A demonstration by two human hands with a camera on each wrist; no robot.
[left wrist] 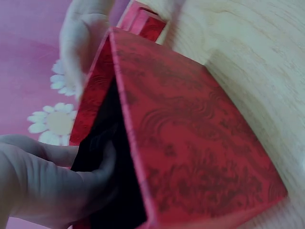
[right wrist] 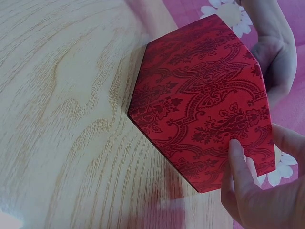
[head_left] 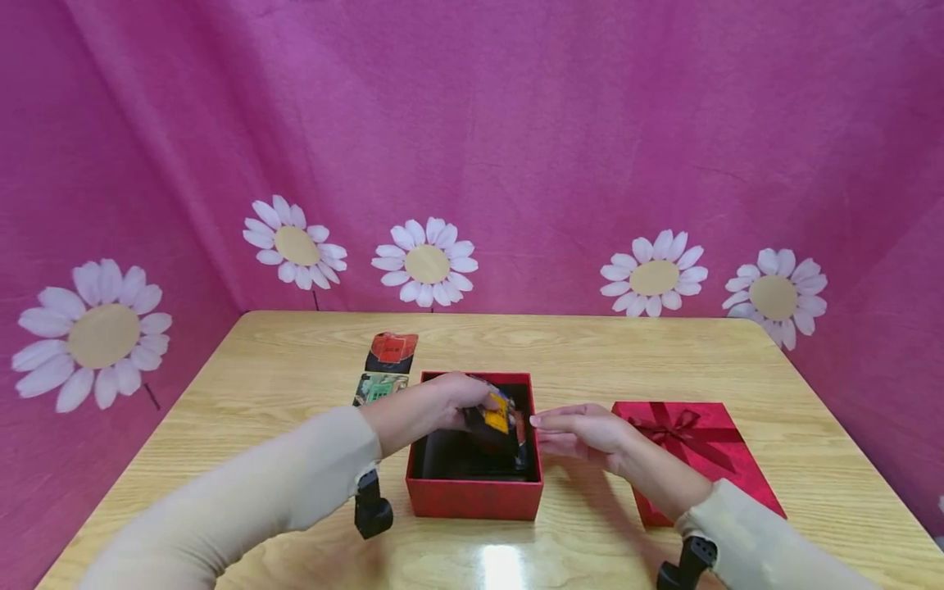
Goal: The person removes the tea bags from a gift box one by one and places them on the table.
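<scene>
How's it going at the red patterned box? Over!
Left hand inside box, holding dark packet with yellow patch. Right hand at box's right wall. Red rectangular lid with ribbon bow lies right, clear of the opening.

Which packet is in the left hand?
The black packet with the yellow patch: the left hand grips it at the open red box. The red-and-black packet and green packet lie on the table.
</scene>
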